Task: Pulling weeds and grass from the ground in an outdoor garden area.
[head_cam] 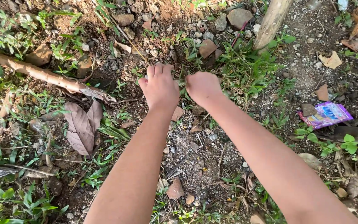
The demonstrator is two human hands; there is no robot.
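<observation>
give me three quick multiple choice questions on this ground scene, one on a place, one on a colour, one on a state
1. Where does the flat plastic wrapper lie, seen from the hands?
A. right
B. left
C. between them

2. What colour is the wrapper mainly?
A. green
B. purple
C. black

3. How are the left hand and right hand held?
A. flat, palms up
B. fingers curled, down at the grass tuft and soil
C. raised off the ground

Answers:
1 A, it lies on gravel far right of both hands.
2 B, its face is purple with pink edging.
3 B, both hands are bent low, fingers curled under.
</observation>
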